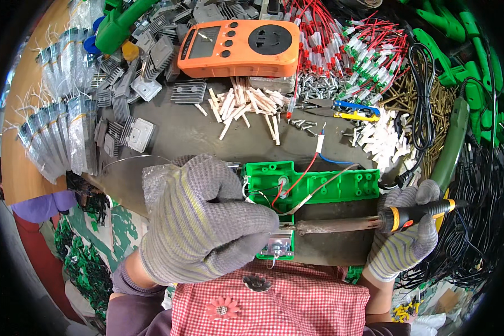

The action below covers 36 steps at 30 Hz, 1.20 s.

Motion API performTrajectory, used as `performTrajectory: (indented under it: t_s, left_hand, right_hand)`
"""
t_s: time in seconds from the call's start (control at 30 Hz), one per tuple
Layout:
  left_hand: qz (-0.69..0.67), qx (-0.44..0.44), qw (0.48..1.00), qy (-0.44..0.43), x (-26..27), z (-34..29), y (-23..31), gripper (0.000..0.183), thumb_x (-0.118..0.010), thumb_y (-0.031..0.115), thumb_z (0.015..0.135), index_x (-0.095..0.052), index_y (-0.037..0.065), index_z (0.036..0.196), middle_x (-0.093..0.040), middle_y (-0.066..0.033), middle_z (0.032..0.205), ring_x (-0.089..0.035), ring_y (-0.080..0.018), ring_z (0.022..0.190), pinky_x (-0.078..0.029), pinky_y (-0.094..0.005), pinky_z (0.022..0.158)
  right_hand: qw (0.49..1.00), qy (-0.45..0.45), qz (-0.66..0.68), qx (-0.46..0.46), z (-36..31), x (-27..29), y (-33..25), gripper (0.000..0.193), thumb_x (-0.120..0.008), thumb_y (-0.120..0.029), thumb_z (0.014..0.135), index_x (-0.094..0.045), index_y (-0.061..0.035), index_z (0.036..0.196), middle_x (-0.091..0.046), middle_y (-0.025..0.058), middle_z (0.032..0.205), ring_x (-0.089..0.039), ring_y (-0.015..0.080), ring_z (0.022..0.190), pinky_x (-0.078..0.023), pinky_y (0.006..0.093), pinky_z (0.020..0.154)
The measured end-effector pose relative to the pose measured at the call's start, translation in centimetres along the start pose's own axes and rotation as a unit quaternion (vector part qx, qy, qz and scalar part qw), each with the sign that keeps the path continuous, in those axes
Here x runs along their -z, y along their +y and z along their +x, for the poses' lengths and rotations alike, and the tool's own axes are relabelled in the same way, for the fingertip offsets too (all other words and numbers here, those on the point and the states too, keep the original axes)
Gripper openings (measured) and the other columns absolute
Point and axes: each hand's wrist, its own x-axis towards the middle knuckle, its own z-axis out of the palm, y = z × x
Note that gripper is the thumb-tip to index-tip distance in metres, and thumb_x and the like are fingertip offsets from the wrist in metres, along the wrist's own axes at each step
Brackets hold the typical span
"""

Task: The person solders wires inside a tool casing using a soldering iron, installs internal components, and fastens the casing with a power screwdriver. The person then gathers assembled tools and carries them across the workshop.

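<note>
My gloved right hand is wrapped round the black and yellow handle of a soldering iron. Its shaft points left, the tip close to my left fingertips. My gloved left hand is closed in a pinch over the left part of a green plastic housing; what it pinches is hidden. Clear plastic film shows behind that hand, and a thin wire curves out beside it. Red, blue and brown leads run over the housing, joined to a white connector. Below sits a small metal part with a wire.
An orange meter stands at the back. Around it lie metal heat sinks, white ceramic tubes, screws, red-wired indicator lights and pliers. Bagged parts are at left, black cables at right.
</note>
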Motion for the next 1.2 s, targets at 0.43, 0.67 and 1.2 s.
performTrajectory:
  t_s: [0.43,0.67,1.2]
  left_hand:
    - [0.015,-0.016,1.000,-0.010,-0.6,0.6,-0.1,0.016,-0.077,0.028,0.072,-0.073,0.018,0.084,-0.045,-0.0047,0.072,-0.052,-0.0247,0.065,-0.040,-0.0399,0.056]
    - [0.121,0.041,0.981,0.145,0.0,0.2,-1.7,0.015,-0.073,0.018,0.077,-0.073,0.015,0.091,-0.063,-0.0085,0.088,-0.060,-0.0258,0.078,-0.044,-0.0399,0.072]
    - [-0.008,0.178,0.978,-0.110,-3.1,9.3,-1.1,0.020,-0.074,0.020,0.080,-0.072,0.003,0.091,-0.068,-0.0112,0.081,-0.067,-0.0200,0.079,-0.051,-0.0307,0.074]
  right_hand:
    - [0.999,0.035,-0.009,0.008,0.0,-0.3,0.1,0.048,-0.072,-0.025,0.083,-0.044,-0.0031,0.115,-0.046,0.0047,0.095,-0.050,0.0175,0.063,-0.046,0.0315,0.056]
    - [0.999,0.041,-0.013,0.022,0.0,-0.3,0.0,0.048,-0.073,-0.026,0.083,-0.045,-0.0032,0.114,-0.047,0.0050,0.091,-0.051,0.0179,0.064,-0.046,0.0306,0.053]
    - [0.997,0.077,-0.002,-0.010,-0.6,-0.6,0.0,0.042,-0.074,-0.025,0.085,-0.050,-0.0035,0.112,-0.060,0.0091,0.087,-0.060,0.0169,0.070,-0.049,0.0247,0.054]
